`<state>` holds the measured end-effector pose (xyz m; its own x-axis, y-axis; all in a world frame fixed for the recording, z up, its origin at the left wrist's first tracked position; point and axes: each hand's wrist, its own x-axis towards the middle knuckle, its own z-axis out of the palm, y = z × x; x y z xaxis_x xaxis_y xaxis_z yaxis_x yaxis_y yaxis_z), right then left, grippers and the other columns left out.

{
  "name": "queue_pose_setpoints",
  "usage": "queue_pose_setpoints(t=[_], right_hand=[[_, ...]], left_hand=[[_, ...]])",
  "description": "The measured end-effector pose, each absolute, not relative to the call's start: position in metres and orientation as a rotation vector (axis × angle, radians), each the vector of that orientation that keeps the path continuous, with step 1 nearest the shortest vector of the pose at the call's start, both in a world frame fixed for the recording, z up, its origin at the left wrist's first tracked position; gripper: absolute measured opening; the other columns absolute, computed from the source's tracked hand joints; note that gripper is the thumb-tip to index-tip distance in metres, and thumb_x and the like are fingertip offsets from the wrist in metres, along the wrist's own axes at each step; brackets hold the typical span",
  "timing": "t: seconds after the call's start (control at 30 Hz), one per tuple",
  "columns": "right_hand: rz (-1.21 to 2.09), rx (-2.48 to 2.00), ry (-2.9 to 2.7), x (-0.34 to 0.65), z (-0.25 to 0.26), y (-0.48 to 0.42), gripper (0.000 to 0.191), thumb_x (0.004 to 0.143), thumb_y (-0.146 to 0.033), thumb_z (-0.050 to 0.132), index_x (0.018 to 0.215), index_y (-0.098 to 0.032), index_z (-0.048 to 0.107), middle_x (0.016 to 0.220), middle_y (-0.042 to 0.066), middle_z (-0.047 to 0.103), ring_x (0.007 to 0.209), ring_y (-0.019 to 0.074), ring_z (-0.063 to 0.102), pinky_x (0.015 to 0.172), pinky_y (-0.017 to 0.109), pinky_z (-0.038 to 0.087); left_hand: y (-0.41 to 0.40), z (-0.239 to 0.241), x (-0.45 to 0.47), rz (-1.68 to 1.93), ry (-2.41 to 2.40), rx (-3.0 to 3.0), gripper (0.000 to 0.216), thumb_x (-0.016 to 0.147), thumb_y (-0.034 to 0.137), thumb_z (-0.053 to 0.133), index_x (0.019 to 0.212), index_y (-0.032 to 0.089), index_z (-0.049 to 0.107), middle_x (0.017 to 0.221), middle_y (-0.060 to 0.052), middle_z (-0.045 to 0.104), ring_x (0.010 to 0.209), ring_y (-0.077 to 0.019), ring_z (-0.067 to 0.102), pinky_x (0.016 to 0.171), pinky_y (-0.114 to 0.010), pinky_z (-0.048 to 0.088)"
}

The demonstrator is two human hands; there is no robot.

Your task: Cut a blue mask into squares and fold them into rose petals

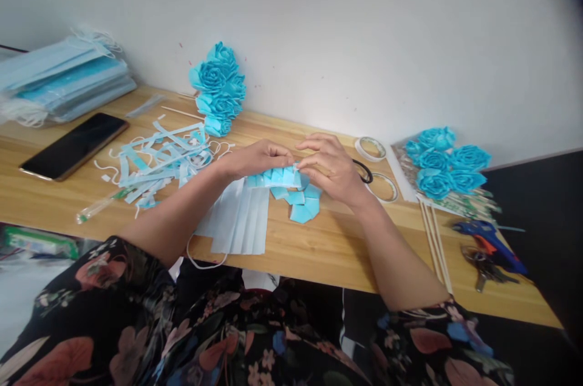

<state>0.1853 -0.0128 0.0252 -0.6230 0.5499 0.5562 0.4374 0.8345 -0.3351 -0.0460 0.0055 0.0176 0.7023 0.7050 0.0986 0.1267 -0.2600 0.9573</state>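
A light-blue strip of mask fabric with a row of small folds (277, 178) is held up just above the wooden table. My left hand (255, 158) is closed, pinching its upper edge. At the strip's right end, the index finger and thumb of my right hand (337, 173) come together on it, while the other fingers stay loosely curved. Several small folded blue pieces (305, 207) lie on the table beneath the hands. Flat pleated white-blue face masks (241, 216) rest under my left forearm, one ear loop dangling past the table edge.
Cut mask scraps (159, 158) pile up at left, near a phone (75, 146) and a stack of masks (68, 79). Blue fabric flowers (218, 88) stand behind; more flowers (449, 161) lie right. Tape rolls (370, 149), wooden sticks (435, 240) and a blue glue gun (492, 243) are at right.
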Motion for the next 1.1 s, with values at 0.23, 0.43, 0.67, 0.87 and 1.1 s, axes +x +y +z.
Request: queue_pose_setpoints(t=[0.23, 0.43, 0.67, 0.87, 1.1], right_hand=[[0.270, -0.711, -2.415, 0.185, 0.027, -0.014, 0.011, 0.094, -0.030, 0.055, 0.092, -0.028, 0.066, 0.119, 0.003, 0.067, 0.121, 0.0266, 0.054, 0.105, 0.053, 0.043], [0.238, -0.750, -2.428, 0.184, 0.023, -0.013, 0.007, 0.092, -0.026, 0.057, 0.088, -0.025, 0.062, 0.114, 0.006, 0.067, 0.114, 0.0258, 0.058, 0.099, 0.049, 0.045], [0.236, -0.777, -2.373, 0.180, 0.020, -0.013, 0.004, 0.090, -0.024, 0.058, 0.087, -0.025, 0.061, 0.107, 0.006, 0.068, 0.106, 0.0247, 0.061, 0.094, 0.046, 0.047], [0.217, -0.856, -2.326, 0.180, 0.015, -0.014, 0.007, 0.089, -0.027, 0.061, 0.095, -0.025, 0.060, 0.100, 0.005, 0.070, 0.098, 0.0241, 0.063, 0.088, 0.042, 0.048], [0.216, -0.913, -2.269, 0.179, 0.013, -0.016, 0.025, 0.084, -0.020, 0.063, 0.108, -0.025, 0.059, 0.098, 0.003, 0.070, 0.090, 0.0214, 0.066, 0.081, 0.037, 0.051]], left_hand=[[0.003, 0.021, -0.042, 0.681, 0.821, 1.953, 0.034, 0.085, 0.041, 0.057, 0.062, 0.016, 0.061, 0.057, 0.003, 0.044, 0.054, -0.0096, 0.035, 0.053, -0.025, 0.026], [0.003, 0.018, -0.035, 0.814, 0.890, 2.075, 0.028, 0.084, 0.035, 0.056, 0.064, 0.017, 0.065, 0.065, 0.000, 0.056, 0.063, -0.0127, 0.048, 0.059, -0.025, 0.032], [0.003, 0.016, -0.034, 0.806, 0.898, 2.105, 0.027, 0.084, 0.034, 0.054, 0.068, 0.017, 0.068, 0.068, -0.001, 0.061, 0.065, -0.0132, 0.051, 0.059, -0.025, 0.034], [0.001, 0.020, -0.034, 0.786, 0.853, 2.084, 0.027, 0.085, 0.035, 0.053, 0.070, 0.016, 0.066, 0.068, 0.000, 0.059, 0.066, -0.0125, 0.051, 0.060, -0.024, 0.034], [0.000, 0.021, -0.036, 0.726, 0.861, 2.103, 0.036, 0.086, 0.047, 0.054, 0.081, 0.014, 0.069, 0.076, -0.001, 0.064, 0.071, -0.0125, 0.053, 0.063, -0.023, 0.036]])
